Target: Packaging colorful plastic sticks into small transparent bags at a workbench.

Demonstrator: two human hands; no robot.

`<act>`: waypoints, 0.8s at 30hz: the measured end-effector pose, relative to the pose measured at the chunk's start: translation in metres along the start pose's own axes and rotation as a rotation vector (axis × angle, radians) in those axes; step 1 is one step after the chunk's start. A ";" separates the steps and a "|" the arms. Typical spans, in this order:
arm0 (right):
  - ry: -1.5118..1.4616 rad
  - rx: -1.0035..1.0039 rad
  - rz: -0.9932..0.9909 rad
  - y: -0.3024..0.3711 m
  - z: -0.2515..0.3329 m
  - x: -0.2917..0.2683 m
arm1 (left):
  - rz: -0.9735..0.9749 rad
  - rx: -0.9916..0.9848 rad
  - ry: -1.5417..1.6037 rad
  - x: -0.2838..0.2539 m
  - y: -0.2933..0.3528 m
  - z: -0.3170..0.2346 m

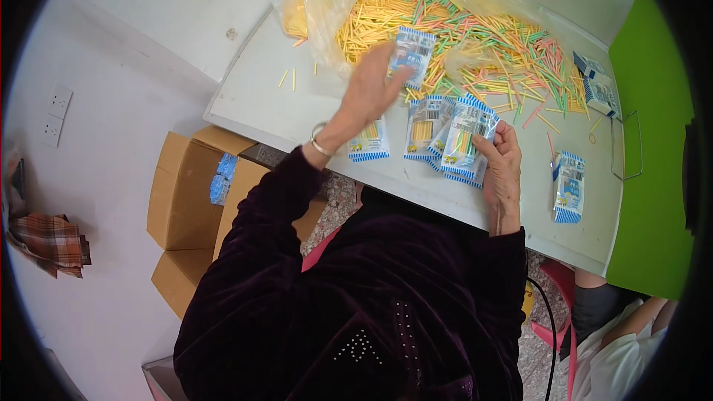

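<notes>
My left hand [370, 89], slightly smeared by motion, pinches the left edge of a small blue-and-white packet [414, 52] in front of the stick pile. The thumb lies over the packet's lower part. Between the fingers and thumb of my right hand [502, 167] is another clear-and-blue packet [462, 141], with yellow and green sticks showing through it. Beneath and beside that one, more packets [423, 132] overlap on the table. One filled packet [369, 141] rests below my left wrist. A heap of thin yellow, green and pink sticks [460, 26] spills from a large clear plastic bag [327, 7].
A separate packet [569, 187] lies at the right of the white table [260, 93], with several more packets [596, 85] behind it. A wire frame [630, 145] stands against a green panel [657, 141]. An open cardboard box [182, 200] is at lower left. Another person's legs [624, 327] show at lower right.
</notes>
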State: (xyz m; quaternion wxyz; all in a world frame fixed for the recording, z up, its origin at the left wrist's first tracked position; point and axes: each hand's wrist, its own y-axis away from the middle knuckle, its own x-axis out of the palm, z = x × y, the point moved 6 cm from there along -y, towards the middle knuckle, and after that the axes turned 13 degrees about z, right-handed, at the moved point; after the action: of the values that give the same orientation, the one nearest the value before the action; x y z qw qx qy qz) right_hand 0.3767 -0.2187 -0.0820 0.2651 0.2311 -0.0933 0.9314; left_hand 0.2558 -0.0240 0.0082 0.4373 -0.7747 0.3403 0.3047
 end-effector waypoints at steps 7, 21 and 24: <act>0.003 -0.005 0.003 -0.001 -0.002 -0.004 | 0.324 -0.024 -0.146 0.048 0.048 -0.032; -0.268 -0.025 0.105 0.001 0.003 -0.013 | 0.446 -0.213 0.425 0.052 0.060 -0.026; -0.355 -0.022 0.116 0.001 0.000 -0.013 | 0.456 -0.246 0.804 0.070 0.059 -0.034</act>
State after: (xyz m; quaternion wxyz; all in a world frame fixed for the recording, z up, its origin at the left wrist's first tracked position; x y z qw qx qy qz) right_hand 0.3857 -0.2249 -0.0883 0.1929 0.3832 -0.1619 0.8887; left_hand 0.2556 -0.0952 -0.0589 0.0983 -0.7827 0.6052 0.1070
